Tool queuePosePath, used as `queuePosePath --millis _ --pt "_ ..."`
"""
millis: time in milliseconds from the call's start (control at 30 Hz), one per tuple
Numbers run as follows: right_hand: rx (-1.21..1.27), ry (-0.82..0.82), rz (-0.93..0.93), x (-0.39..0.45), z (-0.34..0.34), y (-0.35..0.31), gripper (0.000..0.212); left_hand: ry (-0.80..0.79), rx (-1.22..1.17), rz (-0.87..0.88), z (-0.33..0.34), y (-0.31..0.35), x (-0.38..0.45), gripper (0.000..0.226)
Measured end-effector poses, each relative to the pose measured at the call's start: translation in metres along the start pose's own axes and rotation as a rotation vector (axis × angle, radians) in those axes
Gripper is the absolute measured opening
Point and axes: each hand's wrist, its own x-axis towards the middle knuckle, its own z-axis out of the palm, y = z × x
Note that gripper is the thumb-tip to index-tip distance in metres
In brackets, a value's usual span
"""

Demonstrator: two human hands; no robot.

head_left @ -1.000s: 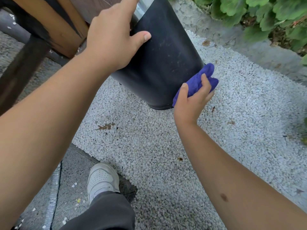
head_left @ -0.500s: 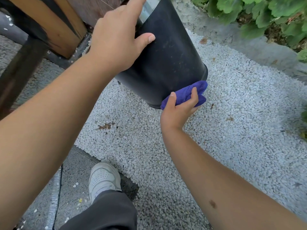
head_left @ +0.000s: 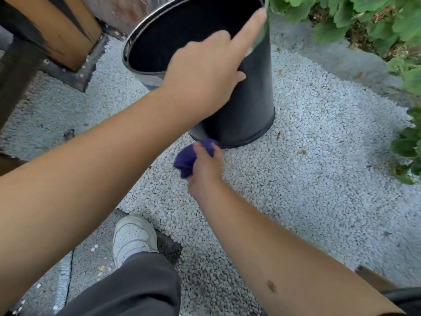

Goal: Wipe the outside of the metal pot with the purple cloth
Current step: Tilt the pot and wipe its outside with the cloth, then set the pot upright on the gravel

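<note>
Pot upright on white gravel, dark outside, open top. Left hand steadies the upper wall, fingers extended. Right hand clenches the bunched purple cloth at its base. Likely light, rigid, tippy; hold near rim.

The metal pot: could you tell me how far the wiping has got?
Under way. The left hand steadies the metal pot on the gravel; the right hand grips the purple cloth at its base. How much of the outside is already wiped cannot be told; the far side is hidden.
</note>
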Motion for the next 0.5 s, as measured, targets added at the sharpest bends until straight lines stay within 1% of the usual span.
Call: queuePosePath --millis 33,100,133,200,233,300,333,400,433,500 --pt "-0.034 -0.155 0.079 -0.006 0.001 0.003 0.029 -0.036 -0.054 0.056 0.003 0.004 0.0 0.074" --pt "-0.142 -0.381 0.101 -0.01 0.002 0.006 0.015 -0.131 -0.184 0.156 0.007 0.004 -0.002 0.073" --pt "-0.173 -0.468 0.106 -0.009 0.003 0.004 0.016 -0.168 -0.219 0.184 0.008 0.0 -0.006 0.073" --pt "-0.279 -0.598 0.12 -0.007 0.002 -0.009 0.02 -0.189 -0.179 0.213 0.012 -0.007 -0.019 0.079" --pt "-0.39 -0.655 0.109 -0.005 0.001 -0.018 0.019 -0.173 -0.143 0.232 0.015 -0.011 -0.027 0.081" --pt "-0.649 -0.718 0.043 0.001 -0.006 -0.037 0.008 -0.12 -0.183 0.246 0.017 -0.022 -0.042 0.08" --pt "-0.719 -0.72 0.015 0.004 -0.011 -0.046 0.009 -0.076 -0.236 0.22 0.018 -0.031 -0.047 0.078" --pt "-0.81 -0.738 0.05 0.013 -0.024 -0.065 0.032 0.018 -0.295 0.088 0.022 -0.054 -0.052 0.073" --pt "-0.878 -0.77 0.1 0.014 -0.031 -0.074 0.036 0.045 -0.301 -0.027 0.024 -0.064 -0.053 0.073" --pt "-1.043 -0.83 0.189 0.013 -0.048 -0.089 0.036 0.022 -0.347 -0.302 0.029 -0.078 -0.055 0.08"
